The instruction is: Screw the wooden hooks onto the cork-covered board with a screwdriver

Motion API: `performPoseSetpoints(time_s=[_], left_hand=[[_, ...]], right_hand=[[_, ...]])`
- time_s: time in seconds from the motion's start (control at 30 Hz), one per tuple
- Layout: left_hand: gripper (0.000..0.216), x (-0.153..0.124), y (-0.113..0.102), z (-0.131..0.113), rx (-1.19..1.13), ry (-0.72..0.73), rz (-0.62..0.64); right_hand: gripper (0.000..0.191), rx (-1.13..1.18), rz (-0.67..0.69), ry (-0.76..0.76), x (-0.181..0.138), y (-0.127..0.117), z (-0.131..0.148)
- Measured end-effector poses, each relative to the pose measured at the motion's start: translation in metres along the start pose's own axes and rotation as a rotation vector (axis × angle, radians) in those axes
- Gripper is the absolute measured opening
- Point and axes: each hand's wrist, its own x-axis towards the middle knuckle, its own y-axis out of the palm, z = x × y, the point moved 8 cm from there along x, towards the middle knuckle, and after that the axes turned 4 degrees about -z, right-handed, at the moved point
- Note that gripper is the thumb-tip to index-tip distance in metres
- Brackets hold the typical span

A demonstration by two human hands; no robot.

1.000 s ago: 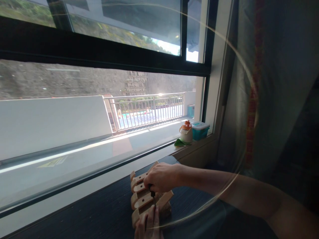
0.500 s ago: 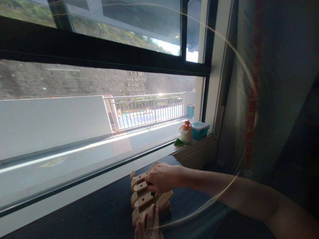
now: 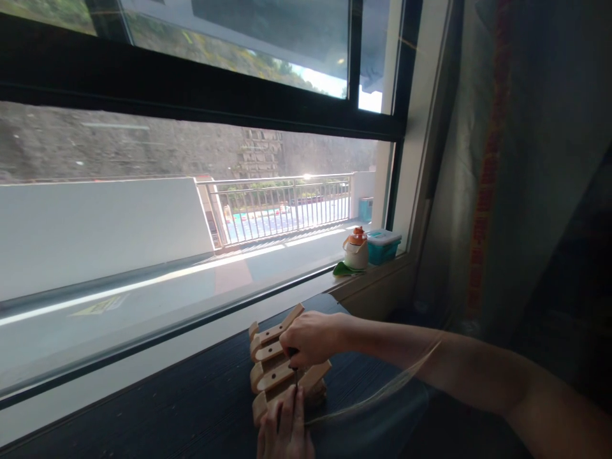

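Note:
A wooden rack [image 3: 270, 370] with several slanted slats lies on the dark table [image 3: 191, 414] by the window. My right hand [image 3: 310, 338] reaches in from the right, closed round a thin dark tool [image 3: 295, 376] whose tip points down onto the rack. At the bottom edge, my left hand [image 3: 282, 433] rests with its fingers flat and together on the rack's near end, steadying it.
On the window sill at the right stand a small white jug with an orange lid [image 3: 356, 250], a green leaf-shaped piece [image 3: 343, 269] and a teal box [image 3: 385, 247]. A curtain [image 3: 502, 159] hangs at the right. The window glass [image 3: 143, 210] runs along the table's far side.
The view has tilted down a little. My left hand has slid slightly further up onto the rack. The right hand stays on the tool in nearly the same place.

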Motion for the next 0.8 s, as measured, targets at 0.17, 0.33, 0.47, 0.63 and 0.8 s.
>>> performPoseSetpoints(time_s=[0.17, 0.33, 0.47, 0.63, 0.8], left_hand=[[0.065, 0.001, -0.001, 0.0, -0.001, 0.0, -0.008], [0.064, 0.0, 0.0, 0.0, 0.003, -0.005, -0.009], [0.066, 0.0, 0.0, 0.0, 0.004, -0.006, -0.008], [0.066, -0.001, 0.002, 0.0, 0.009, -0.016, -0.003], [0.067, -0.003, 0.003, 0.001, 0.024, -0.029, -0.001]], right_hand=[[0.021, -0.026, -0.06, -0.097, -0.005, -0.001, 0.017], [0.02, -0.032, -0.127, -0.139, -0.008, -0.003, 0.029], [0.019, 0.017, -0.087, -0.123, -0.006, -0.002, 0.025], [0.023, 0.096, 0.004, -0.04, -0.002, 0.002, 0.011], [0.024, 0.105, 0.063, 0.022, 0.003, 0.004, -0.001]])
